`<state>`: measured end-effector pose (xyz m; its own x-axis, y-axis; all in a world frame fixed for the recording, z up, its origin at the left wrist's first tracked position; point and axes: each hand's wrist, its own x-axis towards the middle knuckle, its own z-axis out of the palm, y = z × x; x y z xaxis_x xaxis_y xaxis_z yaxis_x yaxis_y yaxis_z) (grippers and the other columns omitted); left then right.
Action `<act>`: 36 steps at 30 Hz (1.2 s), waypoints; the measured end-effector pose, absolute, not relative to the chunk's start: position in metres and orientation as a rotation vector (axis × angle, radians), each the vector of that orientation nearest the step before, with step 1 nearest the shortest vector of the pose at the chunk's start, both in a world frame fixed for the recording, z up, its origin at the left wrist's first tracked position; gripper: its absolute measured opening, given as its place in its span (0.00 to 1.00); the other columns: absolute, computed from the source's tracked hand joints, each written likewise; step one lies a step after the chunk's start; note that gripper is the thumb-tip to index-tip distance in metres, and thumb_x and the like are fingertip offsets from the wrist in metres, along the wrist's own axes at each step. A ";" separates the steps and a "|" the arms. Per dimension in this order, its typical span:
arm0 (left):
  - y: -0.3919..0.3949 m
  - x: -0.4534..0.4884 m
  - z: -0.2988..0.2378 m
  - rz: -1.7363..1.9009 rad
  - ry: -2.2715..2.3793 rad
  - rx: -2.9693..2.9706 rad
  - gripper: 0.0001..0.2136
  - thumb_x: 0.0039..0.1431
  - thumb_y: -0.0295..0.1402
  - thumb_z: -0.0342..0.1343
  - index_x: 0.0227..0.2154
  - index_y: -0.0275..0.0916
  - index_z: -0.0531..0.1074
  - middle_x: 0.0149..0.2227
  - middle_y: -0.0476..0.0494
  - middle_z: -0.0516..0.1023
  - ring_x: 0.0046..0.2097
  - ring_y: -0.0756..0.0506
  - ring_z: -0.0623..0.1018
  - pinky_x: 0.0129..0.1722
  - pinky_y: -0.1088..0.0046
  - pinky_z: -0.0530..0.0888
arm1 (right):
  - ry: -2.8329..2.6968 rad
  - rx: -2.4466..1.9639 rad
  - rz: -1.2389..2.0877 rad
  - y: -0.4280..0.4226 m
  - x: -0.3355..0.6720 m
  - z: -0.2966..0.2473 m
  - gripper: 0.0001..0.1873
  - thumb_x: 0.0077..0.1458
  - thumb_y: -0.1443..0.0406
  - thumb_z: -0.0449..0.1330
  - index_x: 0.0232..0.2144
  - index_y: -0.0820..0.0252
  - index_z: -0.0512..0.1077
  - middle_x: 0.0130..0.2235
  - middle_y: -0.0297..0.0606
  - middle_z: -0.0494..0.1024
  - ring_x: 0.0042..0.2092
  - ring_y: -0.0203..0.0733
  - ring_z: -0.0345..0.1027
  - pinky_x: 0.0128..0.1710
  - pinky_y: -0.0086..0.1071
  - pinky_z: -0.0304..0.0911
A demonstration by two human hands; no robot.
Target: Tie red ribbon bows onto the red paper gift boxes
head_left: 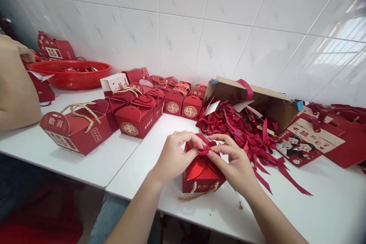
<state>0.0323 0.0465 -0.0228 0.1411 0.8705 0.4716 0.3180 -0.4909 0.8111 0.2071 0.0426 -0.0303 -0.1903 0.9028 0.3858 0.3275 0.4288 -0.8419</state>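
A small red gift box with a gold rope handle stands on the white table in front of me. My left hand grips its top left edge, fingers curled. My right hand pinches a red ribbon at the top of the box. Both hands are closed on the ribbon and the box flaps.
A pile of red ribbons spills from a tipped cardboard box on the right. Several finished red boxes stand at the back left, a larger one nearer. A red basin and another person's arm are far left. Flat red cards lie right.
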 end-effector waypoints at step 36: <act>0.042 0.023 -0.012 1.073 1.008 2.055 0.08 0.54 0.23 0.55 0.32 0.41 0.77 0.36 0.48 0.80 0.40 0.47 0.78 0.44 0.73 0.72 | -2.288 -1.177 0.760 0.030 0.239 0.027 0.13 0.57 0.59 0.58 0.44 0.54 0.69 0.22 0.28 0.68 0.22 0.33 0.58 0.18 0.26 0.52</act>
<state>0.0231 0.0419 -0.0116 0.3832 0.8337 0.3976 0.3447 -0.5285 0.7758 0.2389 0.0297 0.0270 -0.5318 0.8349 0.1415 0.5843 0.4827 -0.6524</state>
